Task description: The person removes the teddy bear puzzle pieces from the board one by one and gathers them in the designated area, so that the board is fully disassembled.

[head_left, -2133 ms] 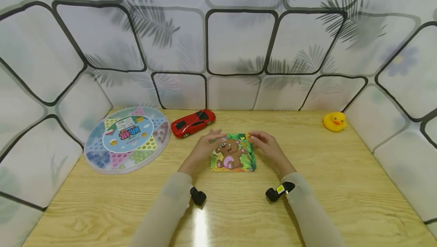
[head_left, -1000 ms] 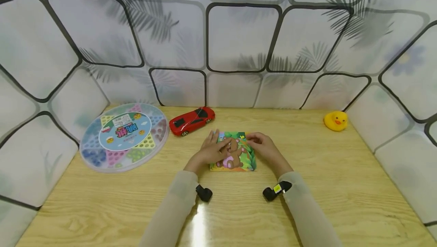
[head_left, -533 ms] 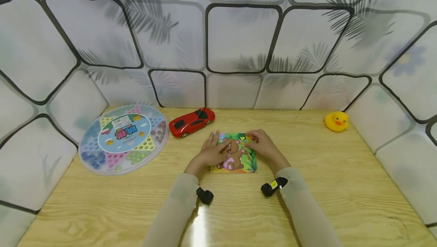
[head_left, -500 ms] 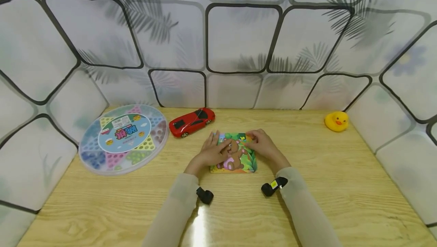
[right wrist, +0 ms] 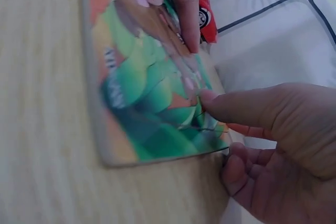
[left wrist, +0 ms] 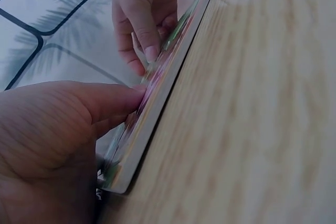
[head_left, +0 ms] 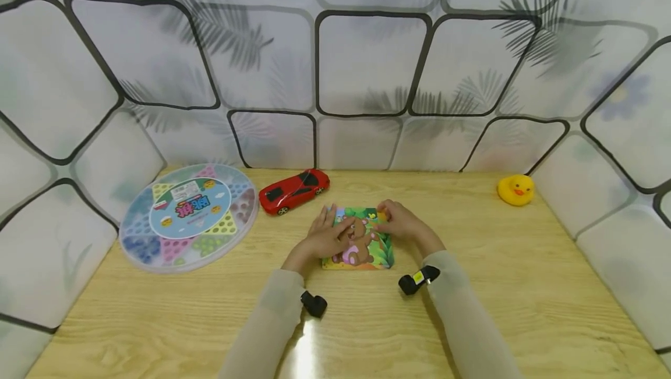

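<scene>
A pale backdrop (head_left: 367, 64), patterned with dark rounded outlines and grey fronds, rises behind and on both sides of the wood-grained table (head_left: 550, 297). The clock face below is centred on the picture board, with 12 o'clock at the far edge of the table. Two light sleeves (head_left: 264, 323) reach in from 7 and 5 o'clock. The round game board (head_left: 191, 207), with pastel triangles and a blue oval label, lies flat at about 9 o'clock, well apart from the hands. The picture board (head_left: 362, 251), showing a brown bear among green leaves, lies flat on the table between the hands. On its 9 o'clock side rests the left hand (head_left: 321, 240), its grip wide, fingers fairly straight and thumb across the bear. Near the 2 o'clock corner, the right hand (head_left: 405, 225) has a narrow grip, pinching the picture board's edge, thumb on the picture and the other fingers curled. A red toy car (head_left: 295, 191) stands at 10 o'clock, near the left hand. Between 2 and 3 o'clock, well apart, sits a yellow duck (head_left: 516, 190). Smallest are the black wrist cameras (head_left: 314, 304), one at each cuff.
</scene>
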{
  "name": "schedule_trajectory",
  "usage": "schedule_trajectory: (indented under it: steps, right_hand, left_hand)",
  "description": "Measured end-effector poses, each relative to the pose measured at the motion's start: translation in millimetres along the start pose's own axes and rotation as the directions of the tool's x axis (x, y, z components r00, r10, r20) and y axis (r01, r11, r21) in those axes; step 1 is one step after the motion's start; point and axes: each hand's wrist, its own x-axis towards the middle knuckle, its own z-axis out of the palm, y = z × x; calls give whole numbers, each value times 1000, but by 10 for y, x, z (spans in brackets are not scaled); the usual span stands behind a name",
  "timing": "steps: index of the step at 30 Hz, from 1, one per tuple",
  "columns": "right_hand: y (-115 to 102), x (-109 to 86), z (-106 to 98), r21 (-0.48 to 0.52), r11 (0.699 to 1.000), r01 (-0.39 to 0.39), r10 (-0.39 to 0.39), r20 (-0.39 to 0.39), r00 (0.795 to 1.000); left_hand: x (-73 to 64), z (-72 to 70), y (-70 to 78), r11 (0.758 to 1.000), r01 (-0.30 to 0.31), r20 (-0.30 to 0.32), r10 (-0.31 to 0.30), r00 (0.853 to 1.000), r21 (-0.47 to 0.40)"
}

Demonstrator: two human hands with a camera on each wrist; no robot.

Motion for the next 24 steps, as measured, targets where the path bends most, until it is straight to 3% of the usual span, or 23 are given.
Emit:
schedule_trajectory:
  steps: [5,9,20,24]
  right_hand:
    - [-59,25,-46,38,997,-70,67,72,995]
    - [-70,52,-43,59,995,-84,79,76,994]
    - [-106,-7,43,132,991,-36,42,-46,998]
    - [-161,-29,54,85,995,-52,60,-83,995]
  left_hand:
    - [-11,1,15,1000,-4,23,4,1000,0]
    - [-10,-17,19,1000,-7,23,6,1000,14]
    - [-15,-43,35,1000,8,37,-9,999,19]
    - [-19,-42,46,1000,5,36,-5,999,23]
